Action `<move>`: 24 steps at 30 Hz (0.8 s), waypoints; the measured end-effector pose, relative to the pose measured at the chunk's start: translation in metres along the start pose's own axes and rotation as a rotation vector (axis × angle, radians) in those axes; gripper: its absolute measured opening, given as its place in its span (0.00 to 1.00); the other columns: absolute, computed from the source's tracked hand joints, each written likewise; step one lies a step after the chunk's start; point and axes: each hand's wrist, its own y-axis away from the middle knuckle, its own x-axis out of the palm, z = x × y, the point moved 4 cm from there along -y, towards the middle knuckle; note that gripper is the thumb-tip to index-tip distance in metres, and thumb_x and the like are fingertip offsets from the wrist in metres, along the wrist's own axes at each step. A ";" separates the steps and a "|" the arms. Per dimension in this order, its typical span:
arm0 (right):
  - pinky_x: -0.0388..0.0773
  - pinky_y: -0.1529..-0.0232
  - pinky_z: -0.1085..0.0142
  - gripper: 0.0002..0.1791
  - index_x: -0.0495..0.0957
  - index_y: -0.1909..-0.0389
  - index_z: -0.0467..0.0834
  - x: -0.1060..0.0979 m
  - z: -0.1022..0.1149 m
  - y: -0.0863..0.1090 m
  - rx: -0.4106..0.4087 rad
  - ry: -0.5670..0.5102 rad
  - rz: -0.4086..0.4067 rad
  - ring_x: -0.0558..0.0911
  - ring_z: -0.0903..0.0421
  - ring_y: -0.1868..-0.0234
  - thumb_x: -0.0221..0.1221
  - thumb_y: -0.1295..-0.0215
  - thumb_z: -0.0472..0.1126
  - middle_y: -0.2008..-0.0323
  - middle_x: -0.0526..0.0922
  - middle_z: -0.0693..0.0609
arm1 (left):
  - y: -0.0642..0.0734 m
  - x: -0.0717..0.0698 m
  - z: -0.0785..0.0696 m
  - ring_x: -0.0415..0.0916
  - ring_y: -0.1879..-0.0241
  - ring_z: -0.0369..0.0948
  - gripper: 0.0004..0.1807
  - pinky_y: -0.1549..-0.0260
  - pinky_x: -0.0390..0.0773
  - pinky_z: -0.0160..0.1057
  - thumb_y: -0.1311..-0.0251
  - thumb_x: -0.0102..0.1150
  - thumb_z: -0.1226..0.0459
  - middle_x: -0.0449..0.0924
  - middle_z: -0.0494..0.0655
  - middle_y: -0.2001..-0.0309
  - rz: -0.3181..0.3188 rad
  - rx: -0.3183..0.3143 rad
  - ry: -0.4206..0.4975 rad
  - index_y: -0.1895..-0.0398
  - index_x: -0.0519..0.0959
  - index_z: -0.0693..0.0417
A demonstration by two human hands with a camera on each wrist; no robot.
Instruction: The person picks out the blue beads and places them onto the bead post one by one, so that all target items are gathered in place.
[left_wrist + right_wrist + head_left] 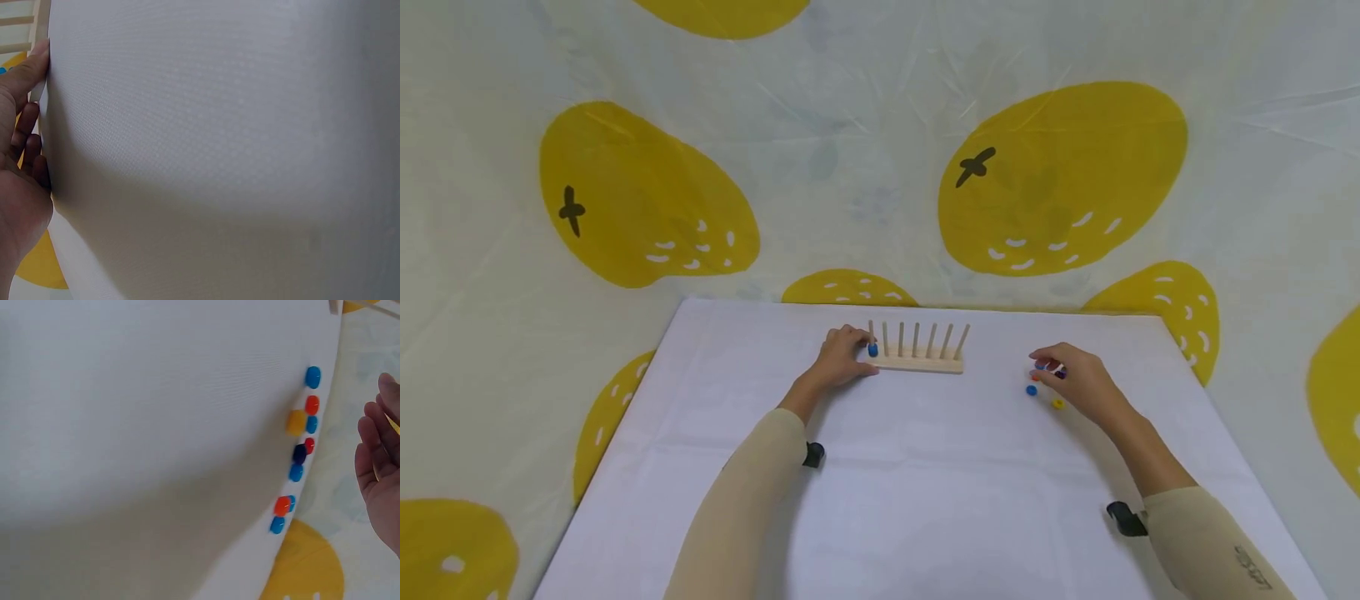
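A wooden rack [917, 364] with a row of upright pegs lies on the white table. One blue bead [872, 350] sits low on its leftmost peg. My left hand [841, 357] holds the rack's left end, thumb at the front of the base and fingers behind. In the left wrist view the thumb [39, 55] lies against the wood. Over to the right, my right hand [1078, 379] hovers above loose beads, its fingers loosely bent. Among them are a blue bead [1032, 390], a yellow bead [1057, 404] and a dark purple bead [300, 454]. My right palm partly hides the group in the head view.
The white tabletop [925, 500] reaches back to a hanging cloth [850, 167] printed with yellow fruit. Several blue, red and orange beads [282, 506] lie spread in the right wrist view. A black wrist strap piece [1126, 518] shows under the right sleeve.
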 end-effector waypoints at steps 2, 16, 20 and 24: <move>0.81 0.58 0.60 0.16 0.85 0.49 0.37 0.004 -0.007 0.003 0.031 -0.008 0.029 0.82 0.50 0.59 0.70 0.36 0.38 0.58 0.86 0.44 | 0.000 0.000 0.000 0.64 0.38 0.51 0.32 0.33 0.68 0.51 0.45 0.78 0.53 0.75 0.51 0.40 -0.002 0.000 -0.009 0.38 0.79 0.49; 0.83 0.50 0.52 0.17 0.84 0.47 0.39 0.027 -0.023 0.015 0.137 -0.034 0.147 0.82 0.50 0.56 0.70 0.35 0.41 0.56 0.86 0.46 | -0.003 0.004 0.002 0.64 0.38 0.50 0.31 0.33 0.67 0.50 0.45 0.78 0.53 0.75 0.50 0.41 0.006 0.005 -0.019 0.38 0.79 0.50; 0.83 0.47 0.49 0.18 0.84 0.47 0.38 0.032 -0.025 0.016 0.115 -0.019 0.150 0.84 0.48 0.54 0.70 0.34 0.40 0.54 0.86 0.44 | -0.002 0.002 0.001 0.64 0.38 0.50 0.32 0.33 0.68 0.50 0.46 0.79 0.54 0.75 0.50 0.42 0.001 -0.008 -0.009 0.38 0.79 0.50; 0.83 0.47 0.49 0.17 0.84 0.47 0.38 0.034 -0.026 0.017 0.102 -0.004 0.138 0.84 0.49 0.55 0.70 0.35 0.39 0.55 0.86 0.44 | -0.001 0.001 0.001 0.64 0.38 0.50 0.32 0.32 0.67 0.49 0.46 0.79 0.54 0.75 0.49 0.42 0.004 -0.010 -0.012 0.38 0.79 0.50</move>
